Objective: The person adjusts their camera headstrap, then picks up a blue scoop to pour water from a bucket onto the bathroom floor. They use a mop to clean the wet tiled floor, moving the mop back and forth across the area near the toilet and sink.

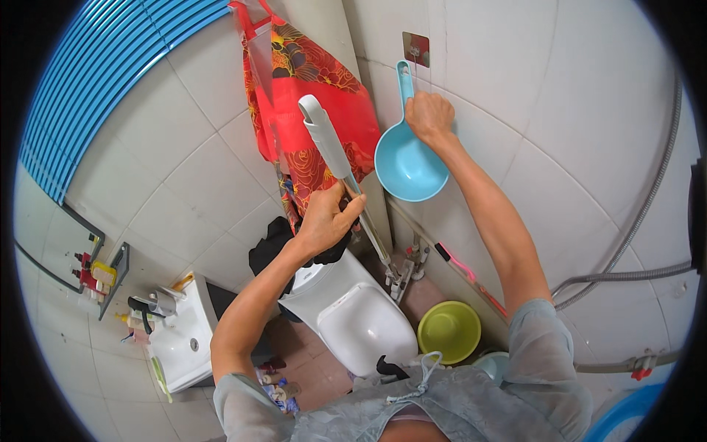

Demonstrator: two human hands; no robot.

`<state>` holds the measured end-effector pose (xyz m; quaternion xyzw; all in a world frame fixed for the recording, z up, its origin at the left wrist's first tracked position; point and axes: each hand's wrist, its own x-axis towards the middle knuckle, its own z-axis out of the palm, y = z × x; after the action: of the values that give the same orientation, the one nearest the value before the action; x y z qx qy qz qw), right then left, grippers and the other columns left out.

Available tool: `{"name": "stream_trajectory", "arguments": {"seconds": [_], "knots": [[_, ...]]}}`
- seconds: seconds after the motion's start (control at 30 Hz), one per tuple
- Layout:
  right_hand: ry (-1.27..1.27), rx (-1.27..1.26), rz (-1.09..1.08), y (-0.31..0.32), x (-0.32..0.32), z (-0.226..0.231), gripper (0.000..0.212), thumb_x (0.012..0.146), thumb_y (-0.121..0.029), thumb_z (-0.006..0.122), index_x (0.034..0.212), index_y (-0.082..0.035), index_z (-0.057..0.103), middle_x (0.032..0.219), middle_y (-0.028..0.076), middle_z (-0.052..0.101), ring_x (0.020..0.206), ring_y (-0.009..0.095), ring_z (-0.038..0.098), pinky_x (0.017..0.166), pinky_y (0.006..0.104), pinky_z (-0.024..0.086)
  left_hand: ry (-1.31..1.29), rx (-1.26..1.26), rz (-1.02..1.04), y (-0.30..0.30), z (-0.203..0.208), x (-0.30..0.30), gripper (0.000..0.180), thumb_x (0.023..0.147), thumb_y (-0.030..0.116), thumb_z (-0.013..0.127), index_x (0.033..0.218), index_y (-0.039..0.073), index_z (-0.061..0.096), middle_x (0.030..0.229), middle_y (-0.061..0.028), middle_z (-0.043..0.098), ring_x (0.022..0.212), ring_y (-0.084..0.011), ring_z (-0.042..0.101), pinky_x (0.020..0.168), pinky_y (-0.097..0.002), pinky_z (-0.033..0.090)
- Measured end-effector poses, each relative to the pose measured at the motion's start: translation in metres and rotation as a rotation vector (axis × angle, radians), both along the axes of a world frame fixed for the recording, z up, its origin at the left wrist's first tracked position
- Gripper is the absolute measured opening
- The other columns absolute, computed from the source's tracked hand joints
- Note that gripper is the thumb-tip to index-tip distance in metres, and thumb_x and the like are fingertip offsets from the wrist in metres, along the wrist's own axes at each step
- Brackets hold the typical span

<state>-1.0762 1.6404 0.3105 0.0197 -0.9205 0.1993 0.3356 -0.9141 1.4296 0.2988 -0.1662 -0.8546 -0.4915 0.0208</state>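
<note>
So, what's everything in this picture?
Dipper: 1, light blue, upper middle
Pole: 1, white and grey, middle
Hanging fabric: 1, red patterned, upper middle
Toilet: 1, white, lower middle
Basin: 1, yellow-green, right of toilet
Sink: 1, white, lower left
Blind: 1, blue, upper left
Hose: 1, grey, right
Tub: 1, blue, lower right
Small items: several, mixed colours, far left, too small to name
Top: 1, grey, bottom
Left hand: 1, bare, holding pole
Right hand: 1, bare, on dipper handle

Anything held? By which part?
Left hand: a long metal pole, just below its pale grey grip. Right hand: the light-blue dipper, where its handle meets the bowl.
</note>
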Motion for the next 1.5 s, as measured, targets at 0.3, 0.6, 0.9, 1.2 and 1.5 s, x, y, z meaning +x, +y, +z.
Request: {"name": "stream_trajectory", "arguments": {"seconds": [0.3, 0.6, 0.9, 1.2, 1.5], "knots": [[0.02, -0.004, 0.018, 0.014, -0.02, -0.031, 0.035, 0.081, -0.031, 0.05, 0.071, -0.002, 0.065, 0.074, 0.024, 0.062, 0.07, 0.041, 0.061, 0.065, 0.0503, 0.048, 0.16, -0.018, 0.015, -0.002, -0.006, -0.006, 0.025, 0.087, 0.02, 0.058, 0.08, -0.005, 0.054, 0.055, -0.0064, 0.055, 0.052, -0.0116, 0.061, 0.046, -0.0258, 0.043], [0.065, -0.45, 0.478, 0.013, 0.079, -0.044, 0.027, 0.077, -0.023, 0.057, 0.087, 0.001, 0.064, 0.075, 0.018, 0.065, 0.07, 0.033, 0.064, 0.067, 0.0432, 0.05, 0.089, -0.021, 0.023, 0.009, -0.008, 0.004, 0.024, 0.089, 0.021, 0.058, 0.092, -0.002, 0.06, 0.072, -0.0035, 0.058, 0.06, -0.0097, 0.057, 0.054, -0.0234, 0.045], [-0.335, -0.877, 0.811, -0.056, 0.156, -0.12, 0.026, 0.077, -0.02, 0.065, 0.088, 0.002, 0.059, 0.072, 0.009, 0.058, 0.068, 0.015, 0.052, 0.064, 0.0297, 0.042, 0.231, 0.025, 0.142, 0.04, 0.013, 0.018, 0.025, 0.084, 0.023, 0.062, 0.084, -0.003, 0.062, 0.059, -0.0065, 0.062, 0.054, -0.0104, 0.062, 0.048, -0.0238, 0.046], [-0.434, -1.127, 0.95, -0.024, 0.139, -0.07, 0.034, 0.076, -0.016, 0.069, 0.051, -0.007, 0.048, 0.047, -0.002, 0.043, 0.039, 0.006, 0.038, 0.037, 0.0237, 0.028, 0.013, 0.228, 0.107, 0.012, 0.017, 0.067, 0.017, 0.089, 0.014, 0.057, 0.094, -0.002, 0.061, 0.083, -0.0069, 0.063, 0.058, -0.0112, 0.056, 0.055, -0.0217, 0.044], [-0.471, -1.004, 1.339, 0.0, 0.205, 0.05, 0.032, 0.093, -0.025, 0.049, 0.065, -0.011, 0.041, 0.048, -0.005, 0.029, 0.04, 0.005, 0.031, 0.041, 0.0211, 0.031, -0.793, 0.724, 0.22, -0.045, -0.08, 0.208, 0.014, 0.086, 0.012, 0.057, 0.088, 0.0, 0.062, 0.078, -0.0112, 0.065, 0.057, -0.013, 0.058, 0.054, -0.0242, 0.049]]}}
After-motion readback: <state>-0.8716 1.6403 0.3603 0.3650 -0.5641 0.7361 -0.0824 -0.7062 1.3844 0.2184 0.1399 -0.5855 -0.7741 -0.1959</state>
